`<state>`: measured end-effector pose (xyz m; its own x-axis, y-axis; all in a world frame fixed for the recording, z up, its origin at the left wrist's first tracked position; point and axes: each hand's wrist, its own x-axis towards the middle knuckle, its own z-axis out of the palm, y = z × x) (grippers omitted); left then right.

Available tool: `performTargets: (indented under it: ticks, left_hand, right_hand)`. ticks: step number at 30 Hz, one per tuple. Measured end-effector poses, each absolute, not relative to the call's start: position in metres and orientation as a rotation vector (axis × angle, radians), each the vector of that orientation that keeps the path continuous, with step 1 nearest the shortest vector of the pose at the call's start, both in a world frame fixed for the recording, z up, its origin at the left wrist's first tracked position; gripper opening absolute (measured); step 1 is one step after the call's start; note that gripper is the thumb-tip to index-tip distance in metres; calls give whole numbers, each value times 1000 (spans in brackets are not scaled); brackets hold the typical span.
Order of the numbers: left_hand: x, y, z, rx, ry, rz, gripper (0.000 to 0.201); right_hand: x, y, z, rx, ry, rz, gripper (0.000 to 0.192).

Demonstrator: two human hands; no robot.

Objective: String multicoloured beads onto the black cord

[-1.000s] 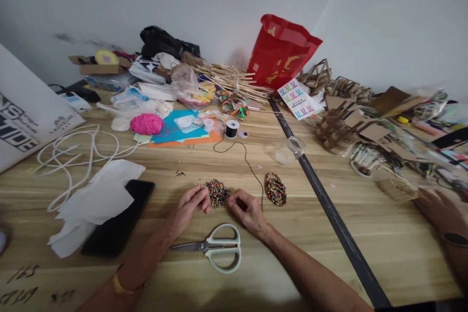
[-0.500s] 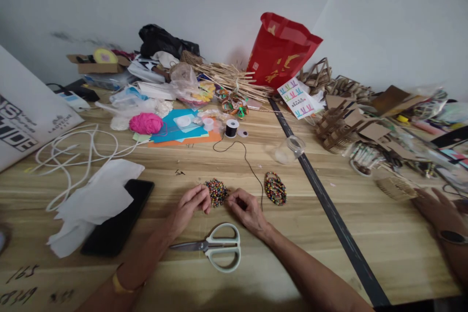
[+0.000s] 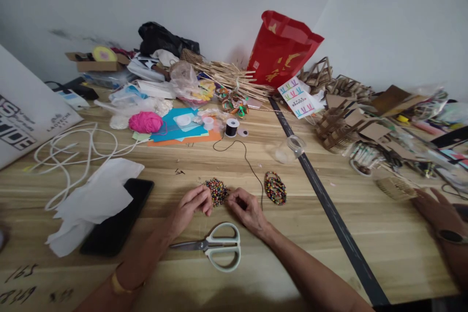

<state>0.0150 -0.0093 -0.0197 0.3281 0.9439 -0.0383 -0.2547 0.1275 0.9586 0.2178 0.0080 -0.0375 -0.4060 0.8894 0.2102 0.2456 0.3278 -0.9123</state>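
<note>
A small pile of multicoloured beads (image 3: 218, 191) lies on the wooden table between my hands. At its left edge my left hand (image 3: 195, 203) is closed, thumb and fingers together; what they pinch is too small to see. My right hand (image 3: 245, 207) pinches at the pile's right edge, its fingertips partly hidden by the hand. Black cord (image 3: 245, 155) runs from a spool (image 3: 231, 127) down to beside my right hand. Further right rests a coiled bead string (image 3: 275, 188). Scissors with pale green handles (image 3: 224, 247) lie just below my hands.
At the left are a black phone (image 3: 119, 219), crumpled white paper (image 3: 97, 200) and a white cable (image 3: 87, 156). A clear plastic cup (image 3: 290, 149) lies near the dark strip (image 3: 329, 209). Another person's hand (image 3: 438, 212) rests at far right. Craft materials and a red bag (image 3: 283, 51) line the wall.
My left hand has shifted very slightly right against the bead pile. My right hand stays in place, and the view has tilted a little.
</note>
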Motion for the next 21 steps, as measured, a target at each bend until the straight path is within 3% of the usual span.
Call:
performTargets:
  ticks: [16,21]
  left_hand:
    - [-1,-2,2,1296,1112,1044,24]
    - [1,-2,6,1389,1158,1020,31]
  right_hand:
    - [219,8,-37,-1001,-1839,1105,13]
    - [219,8,-39,-995,-1844,1101,13]
